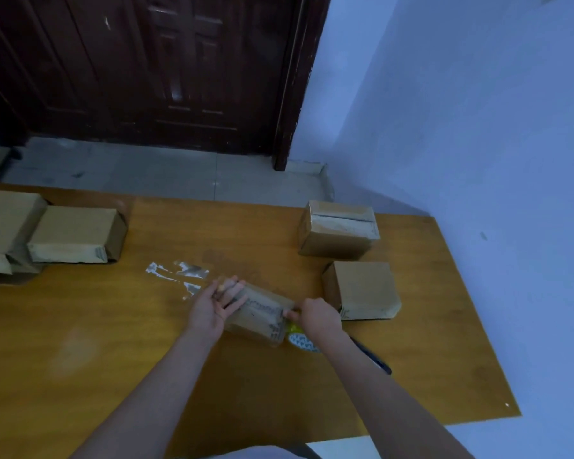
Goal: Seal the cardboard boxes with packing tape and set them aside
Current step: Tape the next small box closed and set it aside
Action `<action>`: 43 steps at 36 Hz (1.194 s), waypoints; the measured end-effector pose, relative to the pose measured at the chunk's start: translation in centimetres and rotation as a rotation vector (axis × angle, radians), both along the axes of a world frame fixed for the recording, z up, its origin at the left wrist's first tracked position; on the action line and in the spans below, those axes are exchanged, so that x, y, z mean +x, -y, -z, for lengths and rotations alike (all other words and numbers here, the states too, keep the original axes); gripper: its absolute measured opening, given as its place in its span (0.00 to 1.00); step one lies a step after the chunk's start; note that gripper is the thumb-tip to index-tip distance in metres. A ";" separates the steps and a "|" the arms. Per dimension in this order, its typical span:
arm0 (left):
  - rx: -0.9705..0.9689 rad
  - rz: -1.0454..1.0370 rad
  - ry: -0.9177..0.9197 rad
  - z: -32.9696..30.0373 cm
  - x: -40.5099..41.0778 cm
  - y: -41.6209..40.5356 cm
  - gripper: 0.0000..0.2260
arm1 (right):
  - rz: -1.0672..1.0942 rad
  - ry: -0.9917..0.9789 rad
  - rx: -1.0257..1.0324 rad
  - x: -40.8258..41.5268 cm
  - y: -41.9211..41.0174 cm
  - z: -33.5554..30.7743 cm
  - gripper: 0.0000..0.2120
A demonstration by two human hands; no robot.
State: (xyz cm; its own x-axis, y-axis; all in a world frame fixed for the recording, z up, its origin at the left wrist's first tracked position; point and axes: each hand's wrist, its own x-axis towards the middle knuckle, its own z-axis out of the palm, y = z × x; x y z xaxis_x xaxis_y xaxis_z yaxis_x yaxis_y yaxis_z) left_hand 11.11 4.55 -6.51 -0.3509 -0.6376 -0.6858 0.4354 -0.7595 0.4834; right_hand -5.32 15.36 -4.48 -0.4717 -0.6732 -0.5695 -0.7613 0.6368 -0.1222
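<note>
At the centre of the frame, a small cardboard box [259,314] lies on the wooden table [113,342], blurred and tilted with its long axis running from upper left to lower right. The left hand [212,304] rests against the box's left end with fingers extended and spread flat on the cardboard. The right hand [317,316] is at the box's right end, fingers curled and pinching at the edge; whether they hold tape or the box flap cannot be determined. Just below the right hand, partly hidden by the wrist, lies a tape roll [304,341] with a yellow and white face. A dark tool [373,357] protrudes from behind the right forearm. Right of centre stand two boxes: a taped box [338,230] and, nearer, a plain box [362,289]. At the left edge sits a group of boxes [70,235]. Torn tape residue [179,271] adheres to the table above the left hand.
</note>
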 end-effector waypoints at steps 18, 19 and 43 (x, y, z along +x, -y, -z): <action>-0.732 0.334 0.888 0.4 1.9 0.8 0.14 | 0.094 0.078 -0.034 0.3 -0.3 0.9 0.21; -0.715 0.348 0.893 0.4 1.9 0.8 0.14 | 0.097 0.079 -0.038 0.3 -0.2 0.9 0.21; -0.371 0.472 0.812 2.0 0.9 1.6 0.10 | 0.079 0.082 -0.028 0.5 -0.5 1.6 0.23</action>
State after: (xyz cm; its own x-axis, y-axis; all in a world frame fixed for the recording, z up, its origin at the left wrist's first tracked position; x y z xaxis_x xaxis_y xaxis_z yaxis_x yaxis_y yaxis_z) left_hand 12.02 2.92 -8.48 -0.1371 -0.7760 -0.6156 -0.4366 -0.5105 0.7408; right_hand -4.82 15.86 -6.03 -0.4765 -0.6521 -0.5897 -0.6959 0.6897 -0.2003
